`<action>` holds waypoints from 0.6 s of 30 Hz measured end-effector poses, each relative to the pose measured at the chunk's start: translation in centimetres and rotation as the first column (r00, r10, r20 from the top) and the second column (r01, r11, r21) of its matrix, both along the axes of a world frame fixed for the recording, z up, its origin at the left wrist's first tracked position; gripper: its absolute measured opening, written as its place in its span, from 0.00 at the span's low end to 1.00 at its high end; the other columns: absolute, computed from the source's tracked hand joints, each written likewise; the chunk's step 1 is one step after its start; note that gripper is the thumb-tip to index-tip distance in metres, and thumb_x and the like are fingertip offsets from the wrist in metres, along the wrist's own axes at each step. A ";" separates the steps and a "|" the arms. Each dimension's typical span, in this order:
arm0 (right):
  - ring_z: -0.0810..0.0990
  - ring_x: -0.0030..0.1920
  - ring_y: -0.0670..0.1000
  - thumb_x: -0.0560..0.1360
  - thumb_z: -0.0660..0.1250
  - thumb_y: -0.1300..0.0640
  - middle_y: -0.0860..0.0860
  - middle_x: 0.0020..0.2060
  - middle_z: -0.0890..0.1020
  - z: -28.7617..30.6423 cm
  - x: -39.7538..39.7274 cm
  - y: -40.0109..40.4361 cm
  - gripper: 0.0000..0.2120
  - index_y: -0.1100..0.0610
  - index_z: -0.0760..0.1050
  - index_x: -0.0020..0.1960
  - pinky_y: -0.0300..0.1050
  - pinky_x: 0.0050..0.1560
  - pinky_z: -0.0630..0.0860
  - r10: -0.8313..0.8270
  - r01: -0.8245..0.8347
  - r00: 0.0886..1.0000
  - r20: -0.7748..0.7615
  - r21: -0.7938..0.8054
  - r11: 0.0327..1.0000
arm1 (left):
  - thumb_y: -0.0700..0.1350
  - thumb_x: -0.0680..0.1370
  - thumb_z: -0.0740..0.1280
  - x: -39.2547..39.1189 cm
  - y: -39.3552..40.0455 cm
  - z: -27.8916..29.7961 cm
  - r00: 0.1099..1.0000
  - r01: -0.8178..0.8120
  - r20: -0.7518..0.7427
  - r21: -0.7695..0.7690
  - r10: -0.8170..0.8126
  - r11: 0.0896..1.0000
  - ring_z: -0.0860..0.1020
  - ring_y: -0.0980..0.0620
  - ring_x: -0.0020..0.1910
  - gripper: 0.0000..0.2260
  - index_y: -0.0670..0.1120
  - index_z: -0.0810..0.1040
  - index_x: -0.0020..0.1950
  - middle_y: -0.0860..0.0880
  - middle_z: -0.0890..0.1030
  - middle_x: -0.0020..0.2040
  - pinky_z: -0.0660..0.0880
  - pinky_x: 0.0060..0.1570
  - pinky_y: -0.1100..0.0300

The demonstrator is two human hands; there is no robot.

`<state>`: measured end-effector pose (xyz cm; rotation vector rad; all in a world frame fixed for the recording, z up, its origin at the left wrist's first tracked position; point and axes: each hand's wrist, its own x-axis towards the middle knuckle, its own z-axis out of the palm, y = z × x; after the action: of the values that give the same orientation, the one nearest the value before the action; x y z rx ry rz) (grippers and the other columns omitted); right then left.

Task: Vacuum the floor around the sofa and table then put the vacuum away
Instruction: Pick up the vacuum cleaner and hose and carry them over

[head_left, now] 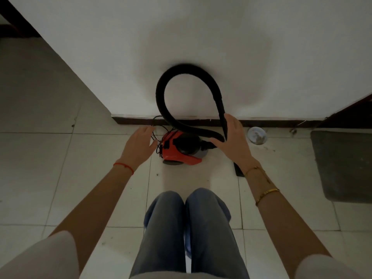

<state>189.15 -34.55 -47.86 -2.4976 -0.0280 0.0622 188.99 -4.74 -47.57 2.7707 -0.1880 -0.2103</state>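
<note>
A small red and black canister vacuum (179, 150) sits on the tiled floor against the white wall. Its black hose (171, 85) loops up in front of the wall and comes back down to a stiff black nozzle (222, 115). My right hand (233, 139) is spread open beside the nozzle's lower end, fingers apart, touching or nearly touching it. My left hand (138, 146) hovers open just left of the vacuum, near its tangled black cord (156, 130). My knees in blue jeans (187, 218) are below.
A dark skirting strip (271, 122) runs along the wall's foot. A round floor drain (257, 135) lies right of the vacuum. A grey mat (342, 166) covers the floor at far right. A dark flat object (238, 170) lies under my right wrist. A passage opens at left.
</note>
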 end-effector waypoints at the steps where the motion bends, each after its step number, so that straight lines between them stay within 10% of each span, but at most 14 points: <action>1: 0.57 0.74 0.57 0.71 0.71 0.45 0.58 0.74 0.59 -2.3 0.6 0.1 0.44 0.60 0.51 0.77 0.56 0.73 0.59 -0.006 0.006 1.000 -0.001 -0.005 1.000 | 0.44 0.78 0.66 0.6 0.1 -2.3 1.000 0.004 -0.004 -0.006 -0.004 1.000 0.72 0.43 0.64 0.21 0.40 0.70 0.70 0.41 0.73 0.65 0.69 0.64 0.52; 18: 0.45 0.77 0.60 0.63 0.75 0.40 0.61 0.77 0.44 -25.2 10.4 -0.9 0.61 0.61 0.38 0.77 0.58 0.76 0.46 -0.062 0.117 0.962 0.267 -0.196 0.974 | 0.51 0.79 0.64 13.7 -1.6 -31.5 0.999 0.041 0.024 0.062 -0.043 0.997 0.72 0.43 0.64 0.23 0.41 0.69 0.70 0.41 0.73 0.65 0.70 0.61 0.51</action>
<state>199.54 -35.47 -73.06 -2.6982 -0.0168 -0.3164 202.69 -6.31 -79.11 2.8337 -0.2506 -0.1953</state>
